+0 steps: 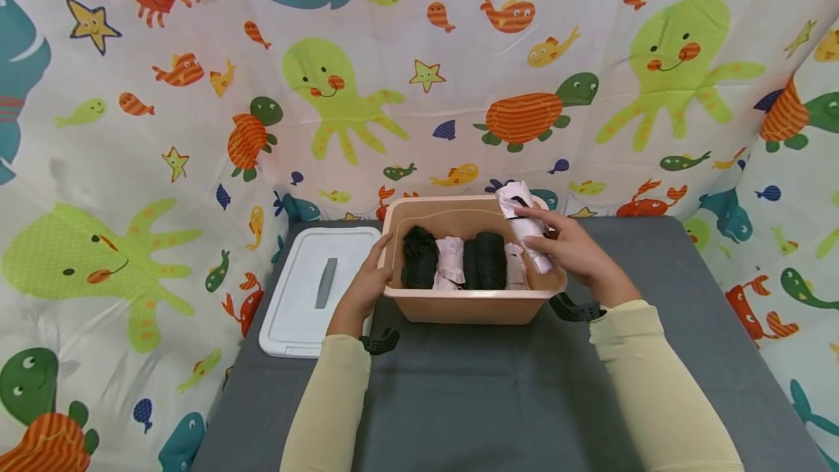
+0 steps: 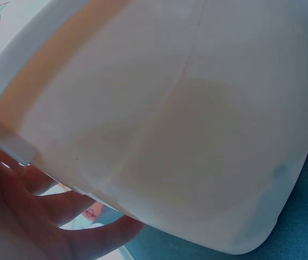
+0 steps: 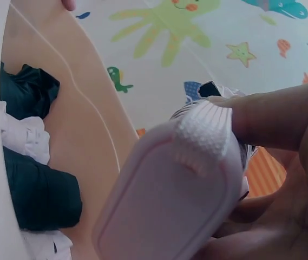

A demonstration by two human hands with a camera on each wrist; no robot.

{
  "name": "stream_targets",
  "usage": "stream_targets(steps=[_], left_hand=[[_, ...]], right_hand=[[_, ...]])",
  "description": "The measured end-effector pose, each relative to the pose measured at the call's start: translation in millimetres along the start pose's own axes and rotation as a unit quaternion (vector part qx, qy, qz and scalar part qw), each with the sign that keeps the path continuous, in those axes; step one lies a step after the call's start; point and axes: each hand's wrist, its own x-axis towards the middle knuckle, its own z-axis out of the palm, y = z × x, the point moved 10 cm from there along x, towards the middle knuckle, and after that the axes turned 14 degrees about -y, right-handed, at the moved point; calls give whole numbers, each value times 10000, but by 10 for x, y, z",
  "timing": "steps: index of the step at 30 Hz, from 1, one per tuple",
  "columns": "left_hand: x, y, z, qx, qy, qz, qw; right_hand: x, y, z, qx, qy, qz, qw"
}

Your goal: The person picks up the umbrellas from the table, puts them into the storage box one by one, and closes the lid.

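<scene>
My right hand (image 1: 569,248) grips a folded pink umbrella (image 1: 524,228), tilted over the right end of a peach storage box (image 1: 465,308). Up close in the right wrist view, the umbrella's pale handle end (image 3: 170,189) carries a white strap loop (image 3: 205,132). At the box's left end my left hand (image 1: 363,288) holds the rim, its fingers (image 2: 105,238) bent against the edge in the left wrist view. Inside, side by side, lie a dark bundle (image 1: 419,257), a pink one (image 1: 449,262), a dark rolled one (image 1: 490,261) and another pink one (image 1: 515,266).
A white lid (image 1: 295,297) with a grey handle (image 1: 325,282) lies left of the box on the grey tabletop (image 1: 485,399). A curtain (image 1: 419,42) printed with sea animals hangs behind and along both sides.
</scene>
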Motion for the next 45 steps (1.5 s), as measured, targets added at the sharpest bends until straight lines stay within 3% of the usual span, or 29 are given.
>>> stream_targets(steps=[23, 27, 33, 40, 45], left_hand=[[5, 8, -6, 62, -60, -112, 9999], [-61, 96, 33, 97, -140, -245, 9996], [-26, 39, -12, 13, 47, -98, 9999], [1, -3, -32, -17, 85, -57, 9999], [1, 6, -14, -71, 64, -24, 10000]], right_hand=[[504, -15, 304, -15, -861, 361, 9956], [564, 26, 342, -171, -1016, 444, 9937], [667, 85, 375, -577, -1098, 575, 9906], [784, 139, 454, -1192, -1368, 899, 9793], [860, 156, 545, -1193, -1644, 879, 9752]])
